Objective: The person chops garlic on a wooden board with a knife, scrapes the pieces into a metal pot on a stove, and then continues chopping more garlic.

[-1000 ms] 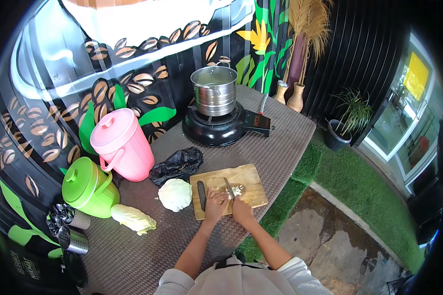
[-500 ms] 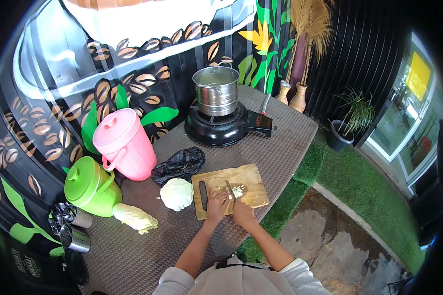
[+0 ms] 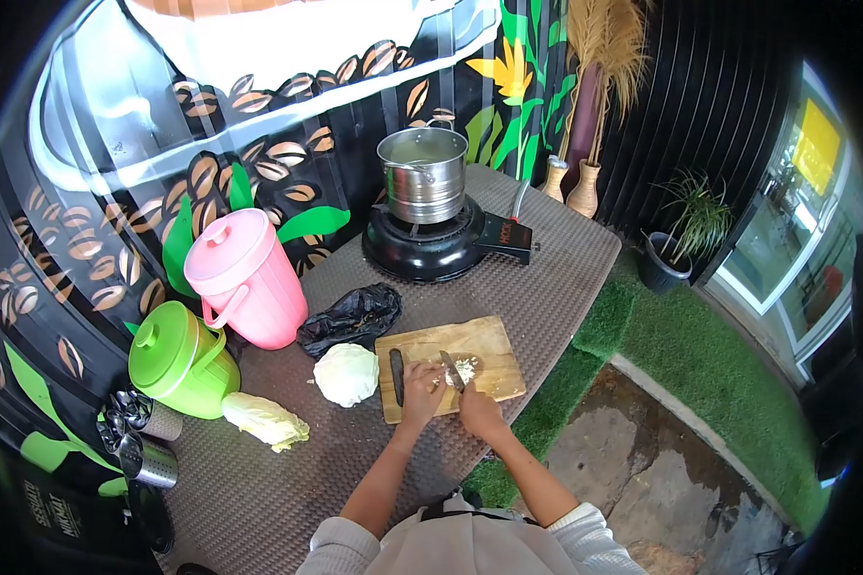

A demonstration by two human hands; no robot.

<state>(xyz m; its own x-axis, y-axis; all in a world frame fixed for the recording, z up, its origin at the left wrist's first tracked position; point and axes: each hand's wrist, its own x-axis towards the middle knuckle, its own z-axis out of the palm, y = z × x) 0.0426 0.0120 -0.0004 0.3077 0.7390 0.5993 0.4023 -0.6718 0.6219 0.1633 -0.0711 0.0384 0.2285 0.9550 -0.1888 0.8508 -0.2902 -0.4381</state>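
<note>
My right hand (image 3: 481, 414) is closed round the handle of a knife (image 3: 450, 367), whose blade points away from me over the wooden cutting board (image 3: 489, 337). Small pale chopped bits (image 3: 466, 368) lie beside the blade, on its right. To the left of the knife, my left hand (image 3: 420, 393) rests on the board with bent fingers drawn together. Whatever is under those fingertips is too small to make out. A round pale cabbage (image 3: 346, 375) sits just left of the board, and a long napa cabbage (image 3: 266, 422) lies further left.
Behind the board lies a black plastic bag (image 3: 353, 319). A steel pot (image 3: 422, 182) stands on a black portable stove (image 3: 422, 251) at the back. Pink (image 3: 249, 287) and green (image 3: 184, 369) lidded jugs and metal cutlery holders (image 3: 149, 462) line the left side.
My right hand and the knife have shifted slightly right and toward me, away from the left fingers. My left hand stays in nearly the same spot. The whole view has moved a little.
</note>
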